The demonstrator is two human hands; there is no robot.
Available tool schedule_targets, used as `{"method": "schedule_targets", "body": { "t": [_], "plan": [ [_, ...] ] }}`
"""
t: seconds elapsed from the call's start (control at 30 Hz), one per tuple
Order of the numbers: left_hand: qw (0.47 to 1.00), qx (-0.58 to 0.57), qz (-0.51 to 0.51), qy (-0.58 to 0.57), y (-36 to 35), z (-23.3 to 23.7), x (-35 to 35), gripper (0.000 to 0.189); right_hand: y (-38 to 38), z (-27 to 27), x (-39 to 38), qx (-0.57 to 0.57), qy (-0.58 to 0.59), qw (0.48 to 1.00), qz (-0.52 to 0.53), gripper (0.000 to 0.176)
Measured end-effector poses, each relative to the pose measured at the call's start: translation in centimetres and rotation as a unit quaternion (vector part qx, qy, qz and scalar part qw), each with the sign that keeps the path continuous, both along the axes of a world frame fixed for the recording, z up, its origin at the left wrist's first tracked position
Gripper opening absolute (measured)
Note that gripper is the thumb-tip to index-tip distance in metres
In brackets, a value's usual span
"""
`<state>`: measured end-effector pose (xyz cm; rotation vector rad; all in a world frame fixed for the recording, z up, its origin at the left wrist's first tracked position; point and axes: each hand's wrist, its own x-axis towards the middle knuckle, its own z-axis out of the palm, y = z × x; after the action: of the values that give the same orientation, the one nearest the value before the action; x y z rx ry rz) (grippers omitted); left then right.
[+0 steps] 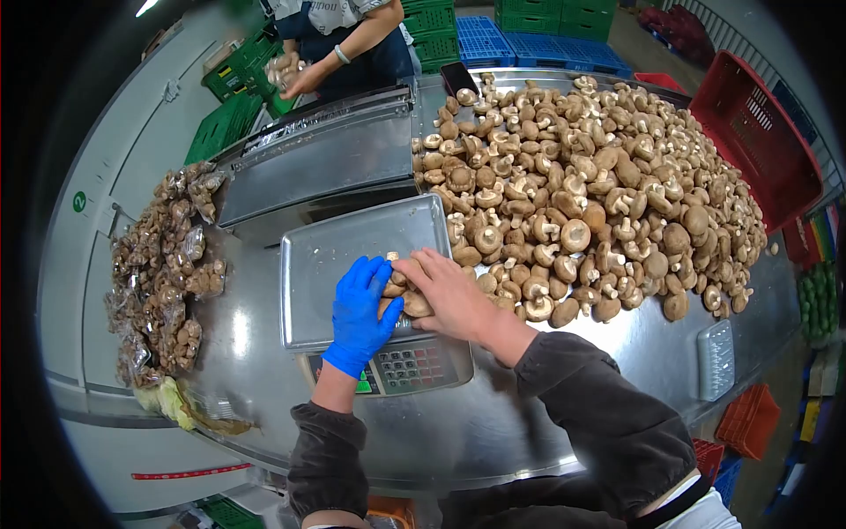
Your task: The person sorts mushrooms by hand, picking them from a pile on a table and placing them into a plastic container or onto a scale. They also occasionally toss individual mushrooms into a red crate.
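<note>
My left hand [361,310], in a blue glove, and my bare right hand [458,298] are cupped from both sides around a small bunch of shiitake mushrooms [414,304]. This bunch is over the metal pan [308,256] of a digital scale, mostly covered by my fingers. Below my wrists shows the scale's keypad [410,365]. Just right of the pan spreads a large heap of loose shiitake mushrooms [573,198], brown caps and pale stems mixed.
Bagged mushrooms [172,273] pile up at the table's left. A flat-topped metal machine [322,150] stands behind the scale; beyond it a person [352,44] handles a pack. A phone [458,79], a clear plastic tray [716,360] and a tipped red crate [758,132] flank the heap.
</note>
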<state>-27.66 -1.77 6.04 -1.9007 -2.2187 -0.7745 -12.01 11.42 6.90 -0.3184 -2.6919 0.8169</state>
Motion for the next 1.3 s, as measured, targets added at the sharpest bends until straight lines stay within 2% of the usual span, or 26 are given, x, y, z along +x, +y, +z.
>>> {"method": "schedule_targets", "body": {
  "t": [0.13,0.2,0.23,0.3,0.37,0.43,0.47,0.57,0.67,0.73,0.8,0.87,0.9,0.93,0.97,1.0,1.03,1.1,1.17,1.27,1.3],
  "plan": [
    [0.999,-0.034,-0.006,-0.003,-0.4,1.8,0.5,0.057,0.9,1.1,0.4,-0.004,-0.029,0.999,0.030,0.094],
    [0.999,0.012,0.016,-0.050,-1.3,2.3,1.0,0.055,0.3,1.8,1.6,-0.028,0.116,0.993,0.000,0.085],
    [0.999,0.014,0.017,-0.049,-2.0,2.3,1.1,0.055,-0.1,2.0,2.5,-0.027,0.118,0.993,0.002,0.085],
    [0.986,0.092,0.048,-0.128,-4.5,2.0,1.9,0.053,-1.5,1.9,5.5,-0.128,0.166,0.974,-0.092,0.064],
    [0.980,0.116,0.063,-0.148,-6.7,1.6,3.0,0.048,-2.1,-1.0,8.6,-0.193,0.137,0.961,-0.143,0.040],
    [0.954,0.211,0.074,-0.200,-8.9,0.2,3.6,0.052,-2.9,-2.8,11.8,-0.239,0.141,0.946,-0.169,0.025],
    [0.950,0.218,0.101,-0.197,-9.8,-0.1,4.4,0.058,-3.1,-3.5,13.2,-0.242,0.139,0.945,-0.169,0.025],
    [0.932,0.233,0.130,-0.244,-11.6,-1.4,6.3,0.057,-3.9,-4.6,15.7,-0.272,0.094,0.942,-0.174,0.023],
    [0.917,0.236,0.112,-0.300,-11.5,-2.8,8.9,0.053,-4.4,-4.3,16.4,-0.331,0.038,0.926,-0.177,0.023],
    [0.878,0.246,0.034,-0.409,-9.9,-4.5,12.4,0.047,-5.0,-3.5,16.7,-0.290,0.043,0.942,-0.165,0.023],
    [0.902,0.130,0.015,-0.412,-7.9,-7.1,16.2,0.045,-5.5,-3.5,17.8,-0.278,0.054,0.942,-0.179,0.023],
    [0.923,0.052,-0.042,-0.379,-4.9,-5.4,20.3,0.052,-5.2,-3.7,20.7,-0.259,0.059,0.941,-0.211,0.022],
    [0.920,0.054,-0.053,-0.384,-3.4,-6.1,21.9,0.052,-4.7,-4.2,22.5,-0.227,0.062,0.943,-0.236,0.022],
    [0.921,0.078,-0.024,-0.380,-2.0,-7.2,22.9,0.057,-4.3,-4.7,24.3,-0.196,0.065,0.944,-0.259,0.022],
    [0.922,0.104,0.007,-0.374,-0.6,-8.2,23.5,0.062,-3.9,-5.0,26.3,-0.223,0.073,0.920,-0.313,0.023],
    [0.930,0.108,0.036,-0.349,0.5,-9.2,23.8,0.072,-3.3,-4.8,28.6,-0.205,0.074,0.913,-0.344,0.022],
    [0.930,0.111,0.033,-0.349,1.5,-9.3,23.8,0.072,-2.5,-5.0,31.0,-0.139,0.092,0.916,-0.365,0.021],
    [0.953,0.107,0.115,-0.258,3.1,-9.2,23.5,0.075,-1.1,-5.2,36.5,-0.054,0.078,0.908,-0.409,0.022],
    [0.962,0.118,0.115,-0.218,4.5,-11.0,22.4,0.080,0.1,-4.3,41.3,0.023,0.039,0.886,-0.461,0.025],
    [0.972,0.030,0.208,-0.100,6.9,-12.3,22.6,0.085,1.3,-4.6,48.6,0.072,-0.009,0.843,-0.533,0.031],
    [0.974,0.031,0.202,-0.100,7.3,-12.1,23.4,0.085,1.7,-4.8,50.5,0.089,-0.030,0.820,-0.565,0.035]
  ]
}}
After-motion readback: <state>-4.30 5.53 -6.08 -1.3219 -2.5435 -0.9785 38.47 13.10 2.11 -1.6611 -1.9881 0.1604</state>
